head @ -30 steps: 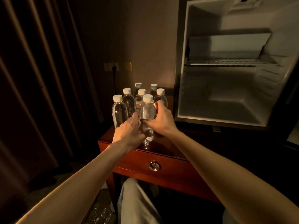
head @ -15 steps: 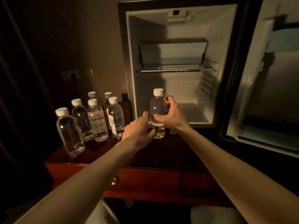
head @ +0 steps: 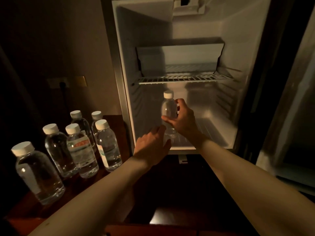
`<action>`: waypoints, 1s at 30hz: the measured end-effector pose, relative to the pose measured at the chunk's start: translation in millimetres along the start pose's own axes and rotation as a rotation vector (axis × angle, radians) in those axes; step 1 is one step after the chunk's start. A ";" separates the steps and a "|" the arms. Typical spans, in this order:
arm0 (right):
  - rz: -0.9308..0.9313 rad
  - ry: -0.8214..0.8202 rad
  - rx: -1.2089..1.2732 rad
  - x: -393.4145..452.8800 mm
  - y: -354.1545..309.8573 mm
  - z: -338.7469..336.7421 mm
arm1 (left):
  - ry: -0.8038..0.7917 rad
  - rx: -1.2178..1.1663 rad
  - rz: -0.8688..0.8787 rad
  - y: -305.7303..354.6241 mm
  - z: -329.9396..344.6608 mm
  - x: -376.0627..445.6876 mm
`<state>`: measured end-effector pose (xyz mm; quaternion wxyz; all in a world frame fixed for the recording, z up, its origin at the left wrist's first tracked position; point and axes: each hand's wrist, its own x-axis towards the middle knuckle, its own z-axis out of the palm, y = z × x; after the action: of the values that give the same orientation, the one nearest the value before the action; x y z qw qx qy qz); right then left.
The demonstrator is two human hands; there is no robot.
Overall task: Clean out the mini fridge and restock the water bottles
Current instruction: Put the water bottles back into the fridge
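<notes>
Our right hand (head: 183, 119) grips the clear, white-capped bottle (head: 169, 109) upright inside the fridge (head: 213, 103), hiding its base. Our left hand (head: 150, 146) hovers open just near of it.

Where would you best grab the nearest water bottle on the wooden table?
Probably round the clear middle of the nearest bottle, below its white cap, coming from the front right. It stands upright at the table's front corner, apart from the other bottles, so that side is open.

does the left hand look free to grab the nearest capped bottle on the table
Probably yes: the left hand holds nothing, and the nearest bottle stands open at the table's front, nothing between them.
</notes>
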<state>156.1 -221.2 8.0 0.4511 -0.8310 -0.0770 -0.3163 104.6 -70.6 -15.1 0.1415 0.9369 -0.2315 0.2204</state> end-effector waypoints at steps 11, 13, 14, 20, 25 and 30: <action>0.042 -0.046 0.036 36.8 27.7 44.3 | -0.095 -0.052 -0.029 -19.6 25.3 16.2; 0.069 -0.060 0.064 40.8 28.4 45.0 | -0.101 -0.042 -0.019 -18.4 26.9 14.8; 0.080 -0.064 0.070 43.0 28.8 46.1 | -0.106 -0.035 -0.019 -18.0 27.6 14.7; 0.143 -0.075 0.053 55.5 32.4 58.5 | -0.098 -0.008 -0.042 -11.1 38.8 18.4; 0.147 -0.056 0.000 64.9 37.0 74.1 | -0.105 -0.023 -0.034 -7.1 44.9 17.5; 0.154 -0.100 -0.036 68.4 33.0 84.0 | -0.093 -0.011 -0.034 -6.4 41.8 19.5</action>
<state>262.0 -184.1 -7.4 0.4546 -0.8572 -0.0298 -0.2401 137.8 -87.8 -42.9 0.1394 0.9491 -0.2232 0.1730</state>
